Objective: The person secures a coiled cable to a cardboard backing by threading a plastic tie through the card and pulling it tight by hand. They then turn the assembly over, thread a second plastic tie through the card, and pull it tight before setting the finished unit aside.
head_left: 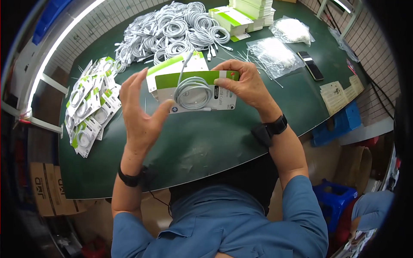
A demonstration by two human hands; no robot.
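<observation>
My right hand [246, 84] pinches the upper right corner of a green-and-white packaging card [224, 102], thumb in front and fingers behind. Against the card's face lies a coiled light grey USB cable [193, 93], with one length of it rising above the card's top edge. My left hand [144, 114] is open at the card's left side, fingers spread upward. Its thumb tip comes up to the card's lower left corner; whether it touches, I cannot tell. Behind the held card, more green-and-white cards [172, 66] lie on the green table [193, 150].
A large heap of coiled cables [176, 30] covers the far side, beside stacked cards [241, 21]. Carded cables [88, 105] pile up at left. Bags of thin white ties [275, 53], a phone [310, 66] and worn paper [337, 96] lie right. A blue stool [333, 198] stands below.
</observation>
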